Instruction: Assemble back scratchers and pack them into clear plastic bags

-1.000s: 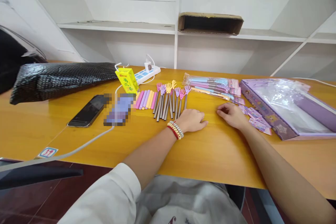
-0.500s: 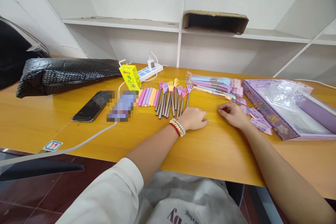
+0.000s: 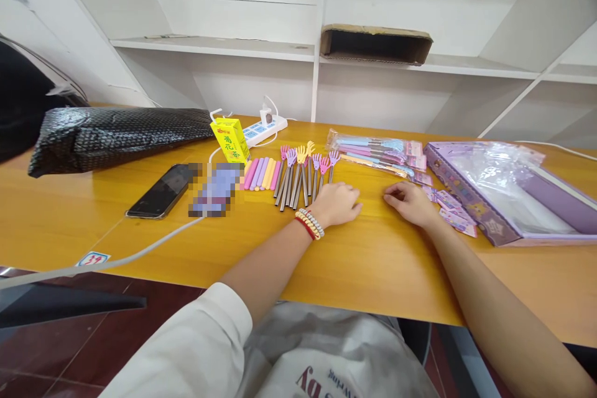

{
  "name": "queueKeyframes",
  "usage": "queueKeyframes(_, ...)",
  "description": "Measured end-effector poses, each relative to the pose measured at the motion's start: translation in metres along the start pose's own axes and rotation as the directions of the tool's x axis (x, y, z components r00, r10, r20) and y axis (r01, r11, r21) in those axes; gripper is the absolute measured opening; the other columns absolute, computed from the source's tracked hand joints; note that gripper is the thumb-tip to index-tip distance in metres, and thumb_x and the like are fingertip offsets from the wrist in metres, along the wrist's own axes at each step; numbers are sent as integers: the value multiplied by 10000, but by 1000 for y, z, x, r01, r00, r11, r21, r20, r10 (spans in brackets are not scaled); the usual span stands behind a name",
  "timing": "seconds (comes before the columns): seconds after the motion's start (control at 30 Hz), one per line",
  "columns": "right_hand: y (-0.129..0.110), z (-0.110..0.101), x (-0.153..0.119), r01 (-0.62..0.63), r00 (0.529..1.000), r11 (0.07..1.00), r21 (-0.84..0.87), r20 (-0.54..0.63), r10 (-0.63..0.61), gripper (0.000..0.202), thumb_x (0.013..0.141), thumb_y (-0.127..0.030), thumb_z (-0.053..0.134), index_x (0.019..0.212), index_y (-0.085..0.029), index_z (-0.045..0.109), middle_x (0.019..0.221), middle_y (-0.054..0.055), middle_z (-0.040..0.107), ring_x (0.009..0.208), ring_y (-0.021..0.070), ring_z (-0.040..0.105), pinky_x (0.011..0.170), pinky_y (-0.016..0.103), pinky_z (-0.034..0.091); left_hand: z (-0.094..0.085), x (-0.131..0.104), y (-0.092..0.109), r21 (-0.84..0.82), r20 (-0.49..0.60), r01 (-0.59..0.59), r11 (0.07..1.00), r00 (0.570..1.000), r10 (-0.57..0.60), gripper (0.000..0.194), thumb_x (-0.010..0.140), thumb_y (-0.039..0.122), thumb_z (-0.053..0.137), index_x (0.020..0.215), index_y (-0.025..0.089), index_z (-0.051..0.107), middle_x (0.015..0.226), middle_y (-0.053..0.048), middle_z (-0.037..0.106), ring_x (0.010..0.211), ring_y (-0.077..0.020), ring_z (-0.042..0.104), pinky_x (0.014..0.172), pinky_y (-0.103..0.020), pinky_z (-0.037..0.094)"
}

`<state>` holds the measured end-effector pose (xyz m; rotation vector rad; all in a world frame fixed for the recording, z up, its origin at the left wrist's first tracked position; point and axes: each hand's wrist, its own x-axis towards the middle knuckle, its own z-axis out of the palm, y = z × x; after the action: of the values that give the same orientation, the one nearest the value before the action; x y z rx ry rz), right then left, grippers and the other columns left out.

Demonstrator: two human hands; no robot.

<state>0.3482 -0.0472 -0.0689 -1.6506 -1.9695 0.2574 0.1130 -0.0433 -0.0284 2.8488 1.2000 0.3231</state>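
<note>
My left hand [image 3: 334, 204] rests palm down on the table, its thumb apart from the fingers and nothing seen in it. Close beyond it lies a group of back scratchers [image 3: 295, 177] with metal shafts and pink, purple and yellow hand-shaped heads. My right hand [image 3: 410, 202] lies on its side on the table, fingers curled in towards the thumb, holding nothing visible. Beside it are small printed cards [image 3: 454, 214]. Behind the hands sit bagged back scratchers [image 3: 377, 149] in clear plastic. Left of the loose ones, pink, purple and yellow handle tubes [image 3: 262, 174] lie in a row.
A purple display box [image 3: 494, 224] holding clear plastic stands at right. Leftwards are a yellow drink carton [image 3: 229, 140], a power strip [image 3: 261, 130], a black phone [image 3: 163, 191], a white cable [image 3: 153, 245] and a black bubble-wrap parcel [image 3: 125, 137]. A cardboard box [image 3: 375, 43] sits on the shelf.
The view has shifted slightly, so things on the table appear a little further left. Both hands stay in nearly the same place, and nothing has been picked up or let go.
</note>
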Motion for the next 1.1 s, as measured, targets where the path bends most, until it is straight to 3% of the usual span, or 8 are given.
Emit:
queueKeyframes(0.07, 0, -1, 0, 7, 1000, 1000, -2, 3, -7, 158, 749, -288, 544, 812, -176, 636, 843, 61, 650, 769, 191, 584, 731, 332, 450, -6, 1, -5, 25, -61, 136, 990, 989, -134, 285, 852, 333, 386, 890, 162, 610, 925, -101, 635, 935, -225, 570, 766, -330, 429)
queueKeyframes(0.2, -2, -2, 0, 13, 1000, 1000, -14, 16, -12, 158, 752, -282, 541, 816, -171, 634, 852, 64, 648, 787, 194, 584, 736, 328, 449, -23, 2, -28, 14, -121, 375, 927, 921, -371, 270, 826, 291, 403, 933, 168, 618, 909, -107, 639, 888, -235, 588, 736, -335, 446)
queueKeyframes(0.37, -5, -3, 0, 32, 999, 999, -27, 29, -31, 153, 755, -274, 540, 818, -172, 635, 866, 72, 641, 799, 198, 579, 748, 331, 447, -38, -4, -63, -16, -98, 417, 909, 904, -416, 255, 807, 248, 394, 845, 175, 635, 856, -98, 653, 803, -230, 601, 708, -339, 454)
queueKeyframes(0.53, -3, -3, 1, 58, 998, 998, -32, 33, -57, 149, 752, -269, 542, 816, -171, 634, 865, 74, 637, 813, 200, 575, 768, 335, 441, -25, -17, -69, -35, -162, 457, 889, 875, -456, 279, 843, 330, 383, 837, 192, 626, 868, -72, 657, 810, -214, 598, 704, -322, 455)
queueKeyframes(0.6, -3, -2, 1, 61, 997, 998, -30, 39, -60, 151, 751, -270, 544, 818, -168, 633, 872, 76, 634, 821, 202, 573, 777, 338, 439, -17, -21, -64, -33, -193, 438, 898, 879, -435, 274, 845, 354, 392, 831, 198, 617, 882, -64, 650, 828, -208, 591, 713, -313, 452)
queueKeyframes(0.73, -4, -3, 2, 42, 998, 999, -32, 41, -41, 154, 752, -264, 541, 821, -163, 634, 870, 77, 628, 821, 202, 571, 777, 337, 438, -8, -23, -49, 67, -223, 295, 953, 936, -274, 284, 829, 401, 427, 848, 186, 612, 876, -86, 623, 901, -233, 550, 811, -344, 424)
queueKeyframes(0.9, -5, -3, 2, 53, 998, 998, -33, 26, -52, 146, 746, -253, 546, 819, -163, 635, 860, 77, 627, 811, 199, 567, 770, 336, 438, -2, -24, -38, 156, -209, 146, 977, 971, -112, 393, 824, 473, 420, 994, 169, 602, 1070, -134, 560, 1050, -279, 460, 915, -413, 349)
queueKeyframes(1.1, -5, -2, 2, 61, 998, 998, -30, 24, -60, 133, 744, -247, 546, 808, -171, 633, 856, 72, 628, 802, 195, 568, 766, 333, 436, 3, -20, -35, 204, -183, 218, 954, 966, -181, 393, 835, 451, 396, 945, 140, 610, 1013, -160, 547, 1020, -295, 440, 893, -434, 322)
